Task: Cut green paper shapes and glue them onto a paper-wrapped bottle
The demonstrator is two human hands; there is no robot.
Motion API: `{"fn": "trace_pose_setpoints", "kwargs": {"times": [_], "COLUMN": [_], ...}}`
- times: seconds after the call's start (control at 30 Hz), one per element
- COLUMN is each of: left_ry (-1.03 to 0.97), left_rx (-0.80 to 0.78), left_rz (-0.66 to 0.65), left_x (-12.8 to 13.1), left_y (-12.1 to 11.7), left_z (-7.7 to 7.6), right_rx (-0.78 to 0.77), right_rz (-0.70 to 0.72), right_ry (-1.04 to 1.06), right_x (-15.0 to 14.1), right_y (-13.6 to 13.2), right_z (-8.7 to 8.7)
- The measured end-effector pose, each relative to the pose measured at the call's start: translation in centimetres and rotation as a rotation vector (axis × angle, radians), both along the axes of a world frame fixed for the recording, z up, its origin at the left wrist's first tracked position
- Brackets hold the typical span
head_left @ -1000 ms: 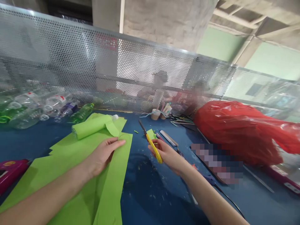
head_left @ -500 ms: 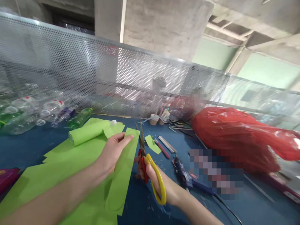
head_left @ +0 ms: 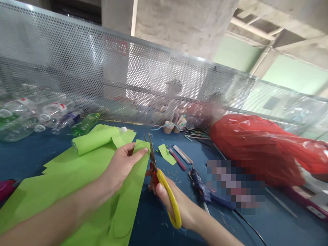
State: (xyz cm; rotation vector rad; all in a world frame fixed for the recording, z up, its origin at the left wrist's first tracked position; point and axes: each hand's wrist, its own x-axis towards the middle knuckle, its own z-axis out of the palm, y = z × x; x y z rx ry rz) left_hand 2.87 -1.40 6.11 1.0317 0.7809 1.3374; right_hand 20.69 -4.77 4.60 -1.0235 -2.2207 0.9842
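My left hand (head_left: 125,160) pinches a long strip of green paper (head_left: 132,191) near its upper end, thumb on top. Faint drawn curves show at both ends of the strip. My right hand (head_left: 164,191) grips scissors (head_left: 155,160) with one yellow and one red handle. Their blades are slightly parted and point up, close beside the strip's right edge; whether they touch it I cannot tell. Below the left arm lie large green paper sheets (head_left: 64,191). A bottle wrapped in green paper (head_left: 97,139) rests on them, its white cap to the right.
Clear plastic bottles (head_left: 53,111) and a green bottle (head_left: 85,124) lie at the back left. Right of the scissors are a paper scrap (head_left: 166,154), a pink marker (head_left: 177,159) and a blue glue gun (head_left: 200,184). A red plastic bag (head_left: 256,150) fills the right; perforated metal panels (head_left: 102,71) stand behind.
The scissor blades have come closer together and tilted a little to the left. Both hands stay near the same place, and the strip's lower end has shifted downward.
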Motion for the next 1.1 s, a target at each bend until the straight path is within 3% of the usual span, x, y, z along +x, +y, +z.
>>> {"fn": "trace_pose_setpoints", "kwargs": {"times": [0.4, 1.1], "left_ry": [0.135, 0.187], "left_rx": [-0.008, 0.006], "left_rz": [0.043, 0.066], "left_x": [-0.4, -0.6], "left_y": [0.1, 0.1], "left_z": [0.2, 0.6], "right_rx": [0.019, 0.041], "right_rz": [-0.026, -0.008], "right_ry": [-0.087, -0.119], "right_x": [-0.1, 0.0], "right_y": [-0.2, 0.1], "right_z": [1.4, 1.7]}}
